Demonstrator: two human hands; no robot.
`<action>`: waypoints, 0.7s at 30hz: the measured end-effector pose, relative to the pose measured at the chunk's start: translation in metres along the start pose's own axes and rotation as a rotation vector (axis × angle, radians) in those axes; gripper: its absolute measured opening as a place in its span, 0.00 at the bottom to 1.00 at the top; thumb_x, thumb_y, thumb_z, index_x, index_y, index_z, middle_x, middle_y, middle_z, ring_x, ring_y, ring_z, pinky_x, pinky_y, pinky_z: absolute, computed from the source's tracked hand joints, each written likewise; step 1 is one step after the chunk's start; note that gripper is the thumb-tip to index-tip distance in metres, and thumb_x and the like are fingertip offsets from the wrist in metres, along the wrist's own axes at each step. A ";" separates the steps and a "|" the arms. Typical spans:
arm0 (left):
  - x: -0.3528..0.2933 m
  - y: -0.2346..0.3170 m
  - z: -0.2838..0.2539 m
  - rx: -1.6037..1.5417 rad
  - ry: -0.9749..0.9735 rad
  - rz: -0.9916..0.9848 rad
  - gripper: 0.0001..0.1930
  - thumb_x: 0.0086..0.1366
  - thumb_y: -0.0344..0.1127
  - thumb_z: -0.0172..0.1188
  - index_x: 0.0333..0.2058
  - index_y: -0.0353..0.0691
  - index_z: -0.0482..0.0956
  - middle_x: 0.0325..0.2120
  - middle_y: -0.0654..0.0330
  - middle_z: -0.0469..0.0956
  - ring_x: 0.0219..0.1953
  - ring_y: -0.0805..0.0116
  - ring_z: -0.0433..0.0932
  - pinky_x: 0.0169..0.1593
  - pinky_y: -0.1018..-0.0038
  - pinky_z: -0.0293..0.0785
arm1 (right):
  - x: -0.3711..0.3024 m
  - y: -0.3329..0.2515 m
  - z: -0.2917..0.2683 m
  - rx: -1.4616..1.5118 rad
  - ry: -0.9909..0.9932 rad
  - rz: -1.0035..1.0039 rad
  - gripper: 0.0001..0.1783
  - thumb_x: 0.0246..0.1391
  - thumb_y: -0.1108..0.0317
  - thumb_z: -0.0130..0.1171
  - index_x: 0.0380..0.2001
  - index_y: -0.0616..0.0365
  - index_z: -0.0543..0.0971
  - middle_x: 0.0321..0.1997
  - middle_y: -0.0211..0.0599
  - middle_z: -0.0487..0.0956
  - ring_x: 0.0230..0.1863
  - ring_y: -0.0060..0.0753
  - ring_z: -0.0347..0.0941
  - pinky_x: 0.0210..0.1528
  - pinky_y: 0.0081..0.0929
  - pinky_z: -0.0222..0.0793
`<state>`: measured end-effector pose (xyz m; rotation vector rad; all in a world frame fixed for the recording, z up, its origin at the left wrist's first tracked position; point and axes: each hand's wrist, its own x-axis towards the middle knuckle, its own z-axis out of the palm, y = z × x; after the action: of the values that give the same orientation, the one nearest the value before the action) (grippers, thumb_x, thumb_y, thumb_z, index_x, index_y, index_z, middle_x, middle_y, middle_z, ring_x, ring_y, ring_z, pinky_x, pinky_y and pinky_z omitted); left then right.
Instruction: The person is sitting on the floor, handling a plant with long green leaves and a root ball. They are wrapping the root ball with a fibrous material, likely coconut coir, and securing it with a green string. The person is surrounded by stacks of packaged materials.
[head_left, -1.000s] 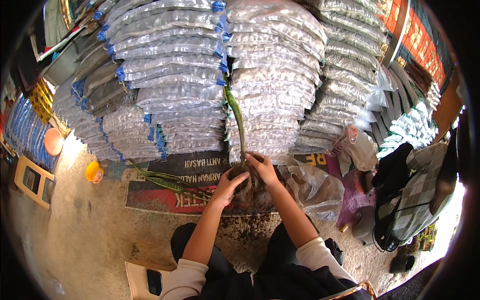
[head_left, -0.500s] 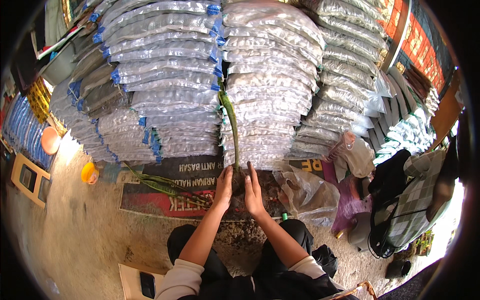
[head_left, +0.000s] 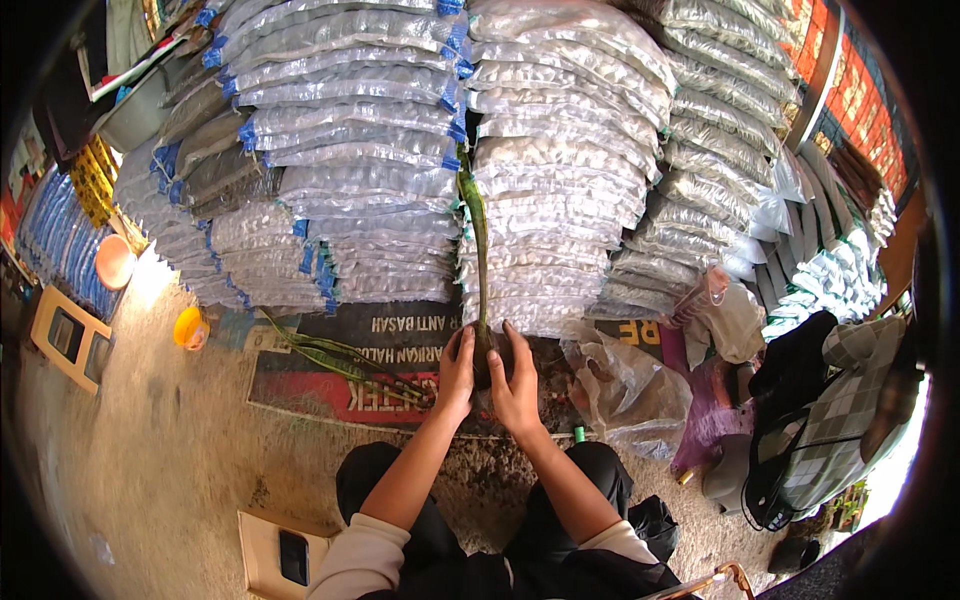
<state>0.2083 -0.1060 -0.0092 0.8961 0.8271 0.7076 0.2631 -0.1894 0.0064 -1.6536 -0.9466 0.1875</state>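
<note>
Clear stacked sacks (head_left: 560,130) behind red-black banner (head_left: 350,375)

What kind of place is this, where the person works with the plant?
Probably a plant nursery or garden supply yard. Stacked clear sacks of pale material fill the back, both hands press around a long green leaf, and cut leaves lie on the ground.

Stacked clear sacks (head_left: 560,150), orange bowl (head_left: 190,327)
</note>
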 end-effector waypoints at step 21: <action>0.008 0.000 -0.017 -0.206 -0.278 0.077 0.25 0.64 0.49 0.46 0.53 0.37 0.65 0.51 0.58 0.66 0.53 0.69 0.63 0.56 0.72 0.57 | 0.009 0.010 -0.001 0.344 -0.014 0.229 0.29 0.43 0.69 0.65 0.48 0.71 0.69 0.40 0.52 0.77 0.43 0.31 0.72 0.46 0.26 0.67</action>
<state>0.1982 -0.0929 -0.0180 0.8197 0.4661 0.7023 0.2744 -0.1842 0.0006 -1.4376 -0.6882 0.4905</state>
